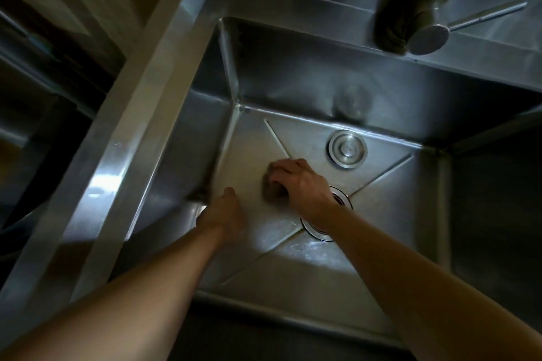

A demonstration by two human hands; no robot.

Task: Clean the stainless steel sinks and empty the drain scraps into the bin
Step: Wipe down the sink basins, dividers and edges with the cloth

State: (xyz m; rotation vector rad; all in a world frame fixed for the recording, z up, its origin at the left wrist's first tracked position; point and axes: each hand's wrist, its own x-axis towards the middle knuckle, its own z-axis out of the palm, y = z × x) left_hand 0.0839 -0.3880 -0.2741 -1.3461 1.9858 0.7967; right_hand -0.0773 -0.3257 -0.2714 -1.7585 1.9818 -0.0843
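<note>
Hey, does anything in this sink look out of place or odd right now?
One thing: the round metal drain stopper lies loose on the sink floor near the back wall, apart from the open drain partly hidden under the right hand, which grips a dark, blurred scrubber. No spill or damage shows.

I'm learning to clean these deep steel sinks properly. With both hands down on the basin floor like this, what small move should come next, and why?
Probably sweep the right hand, which grips a dark blurred scrubbing pad, toward the round open drain just beside its wrist. The left hand rests near the left wall of the stainless steel sink, and the round metal drain plug lies loose beyond, so loosened scraps could gather there.
</note>
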